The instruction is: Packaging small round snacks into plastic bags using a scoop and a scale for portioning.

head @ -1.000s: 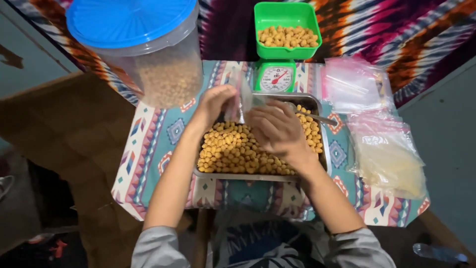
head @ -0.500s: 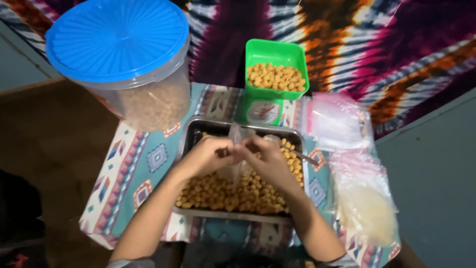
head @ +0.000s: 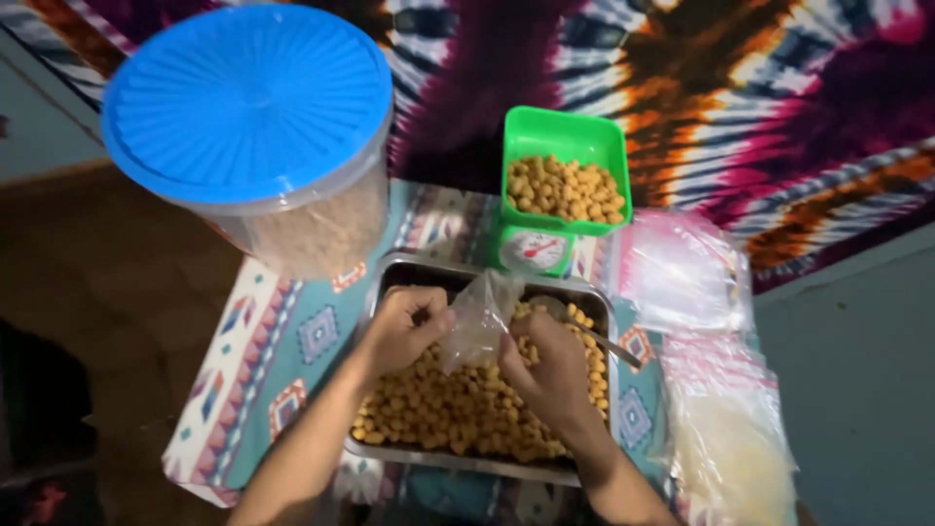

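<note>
A small clear plastic bag [head: 477, 314] hangs between my two hands over a metal tray [head: 390, 282] full of round golden snack pieces [head: 458, 414]. My left hand [head: 404, 329] pinches the bag's left edge. The bag's right edge is gripped by my right hand [head: 550, 365]. Both hands hover just above the snacks. A spoon [head: 594, 331] rests in the tray beside my right hand, its handle pointing right.
A green kitchen scale [head: 531, 251] carries a green bowl [head: 565, 131] of the same snacks behind the tray. A big clear tub with a blue lid [head: 248, 102] stands at the left. Stacks of clear bags [head: 682, 273] and filled bags [head: 730, 438] lie right.
My hands stayed on the bag over the tray, spreading its top edges apart. The view tilted, so the table slid lower in the picture.
</note>
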